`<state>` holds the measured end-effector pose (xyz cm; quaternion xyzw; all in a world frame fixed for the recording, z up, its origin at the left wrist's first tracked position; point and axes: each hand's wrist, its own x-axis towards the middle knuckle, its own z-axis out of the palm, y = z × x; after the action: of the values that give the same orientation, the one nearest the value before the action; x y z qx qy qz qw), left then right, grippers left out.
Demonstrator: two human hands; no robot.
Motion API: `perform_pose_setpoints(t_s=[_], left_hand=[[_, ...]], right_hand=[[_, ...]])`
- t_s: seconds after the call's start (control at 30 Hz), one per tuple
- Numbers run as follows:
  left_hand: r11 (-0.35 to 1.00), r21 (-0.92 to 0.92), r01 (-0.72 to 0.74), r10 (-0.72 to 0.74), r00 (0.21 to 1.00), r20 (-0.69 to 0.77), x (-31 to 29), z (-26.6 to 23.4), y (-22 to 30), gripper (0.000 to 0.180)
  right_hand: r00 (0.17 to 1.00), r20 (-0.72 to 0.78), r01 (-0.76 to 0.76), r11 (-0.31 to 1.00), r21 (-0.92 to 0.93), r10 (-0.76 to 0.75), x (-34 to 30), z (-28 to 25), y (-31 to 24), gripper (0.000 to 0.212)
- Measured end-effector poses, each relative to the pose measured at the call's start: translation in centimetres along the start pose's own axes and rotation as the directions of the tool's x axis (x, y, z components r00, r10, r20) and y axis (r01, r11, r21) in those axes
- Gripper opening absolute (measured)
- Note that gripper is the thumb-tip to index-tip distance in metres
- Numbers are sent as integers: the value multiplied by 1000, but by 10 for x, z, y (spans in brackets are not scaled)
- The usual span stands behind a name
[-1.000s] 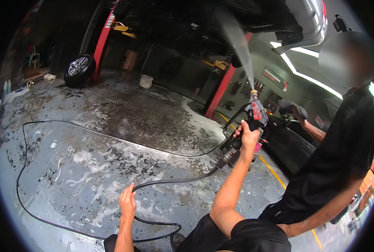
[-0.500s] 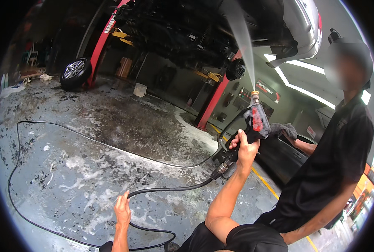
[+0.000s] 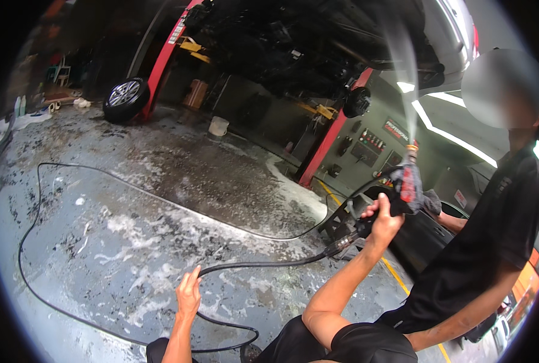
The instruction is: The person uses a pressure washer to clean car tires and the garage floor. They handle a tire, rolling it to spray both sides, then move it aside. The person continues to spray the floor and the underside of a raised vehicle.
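My right hand is wrapped round the handle of a black and red pressure-washer spray gun, raised at the right with its nozzle upward. A white jet of water leaves the brass-coloured nozzle and hits the underside of a lifted car near its light-coloured bumper. From the gun's lower end a black hose runs left to my left hand. The fingers of that hand are curled at the hose, which passes behind them; part of the grip is hidden.
Close on my right stands a person in black, with a grey cloth at one hand. Red lift posts hold the car. A loose wheel leans by the left post; a pale bucket stands behind the hose loop on the wet, foamy floor.
The spray gun and my right hand have shifted right and slightly down in view, water still spraying. My left hand moved a little right; the background also slid right as the view turned.
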<state>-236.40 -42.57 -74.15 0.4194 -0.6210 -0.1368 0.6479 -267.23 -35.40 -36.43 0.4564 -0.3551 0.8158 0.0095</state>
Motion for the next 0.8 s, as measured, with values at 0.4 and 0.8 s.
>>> perform_pose_setpoints(t_s=[0.4,0.8], left_hand=[[1000,2,14,-14,999,47,-6,-5,-7,47],[1000,-14,14,-13,999,47,-7,-2,-11,45]], right_hand=[[970,245,31,996,-83,-10,-37,47,-9,25],[968,240,-9,966,-258,73,-26,57,12,28]])
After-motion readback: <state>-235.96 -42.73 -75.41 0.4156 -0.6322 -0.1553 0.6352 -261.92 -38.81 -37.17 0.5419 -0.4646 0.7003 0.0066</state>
